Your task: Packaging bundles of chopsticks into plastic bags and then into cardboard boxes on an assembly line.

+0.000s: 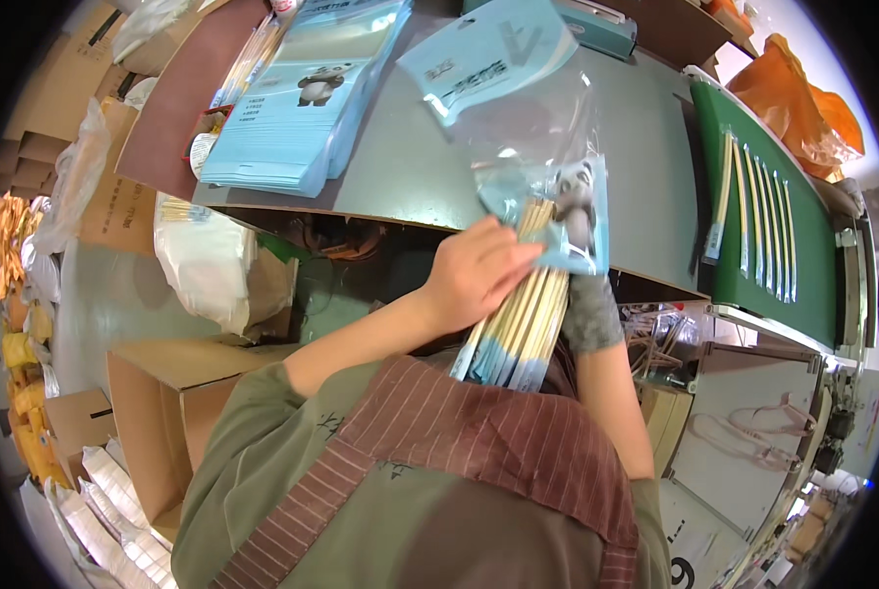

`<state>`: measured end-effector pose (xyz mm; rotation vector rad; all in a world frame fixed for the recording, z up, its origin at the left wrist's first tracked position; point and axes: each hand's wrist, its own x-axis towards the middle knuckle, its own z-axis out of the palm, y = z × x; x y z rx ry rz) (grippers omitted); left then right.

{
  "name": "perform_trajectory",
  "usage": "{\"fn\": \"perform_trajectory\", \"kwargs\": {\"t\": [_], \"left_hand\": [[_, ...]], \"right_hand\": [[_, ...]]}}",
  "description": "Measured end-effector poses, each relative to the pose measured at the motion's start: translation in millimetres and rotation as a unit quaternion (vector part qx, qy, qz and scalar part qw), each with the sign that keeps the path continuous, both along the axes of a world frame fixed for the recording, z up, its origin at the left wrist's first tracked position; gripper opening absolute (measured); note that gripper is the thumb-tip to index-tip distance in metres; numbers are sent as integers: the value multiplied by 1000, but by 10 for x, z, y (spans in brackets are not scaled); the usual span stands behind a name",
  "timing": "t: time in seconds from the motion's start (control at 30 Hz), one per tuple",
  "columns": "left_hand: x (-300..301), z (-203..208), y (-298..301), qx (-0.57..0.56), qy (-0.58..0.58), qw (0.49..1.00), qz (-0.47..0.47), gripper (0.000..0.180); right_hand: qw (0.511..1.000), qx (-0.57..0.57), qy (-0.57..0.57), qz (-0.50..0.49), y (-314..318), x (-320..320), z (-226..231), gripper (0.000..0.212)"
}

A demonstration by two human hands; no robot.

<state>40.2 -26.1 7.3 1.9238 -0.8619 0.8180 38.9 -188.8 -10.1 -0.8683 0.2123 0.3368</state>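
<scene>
The left hand (474, 273), near the centre of the view, is clamping on the sticks (530, 312), a wrapped bundle whose blue ends are pointing toward 5 o'clock. Their pale ends are overlapping the lower part of the bag (579, 221), blue and clear with a panda print, which is reaching up toward 12 to 1 o'clock above the grey surface (415, 162). The right hand (591, 312), at 4 o'clock and wearing a mottled grey covering, is mostly hiding behind bag and sticks, so its grip cannot be told. A blue stack (272, 147) is lying at 11 o'clock, while slim packs (757, 226) are resting in a row on the green belt (820, 265) between 2 and 3 o'clock
</scene>
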Motion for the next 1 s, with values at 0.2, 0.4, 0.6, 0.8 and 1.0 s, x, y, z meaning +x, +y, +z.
{"fn": "perform_trajectory", "kwargs": {"t": [0.2, 0.4, 0.6, 0.8, 1.0], "left_hand": [[-230, -83, 106, -71, 209, 972, -76, 19], [686, 452, 60, -70, 160, 982, 74, 14], [724, 150, -3, 184, 98, 976, 65, 23], [440, -13, 271, -6, 199, 972, 124, 49], [605, 363, 343, 173, 187, 963, 87, 54]], "right_hand": [[964, -184, -24, 190, -214, -765, -87, 69], [922, -351, -22, 158, -315, 318, 373, 37], [279, -895, -298, -179, -1514, 1151, 979, 72], [549, -820, -48, -152, -2931, 1160, 770, 62], [576, -765, -273, -94, -1610, 1047, 554, 51]]}}
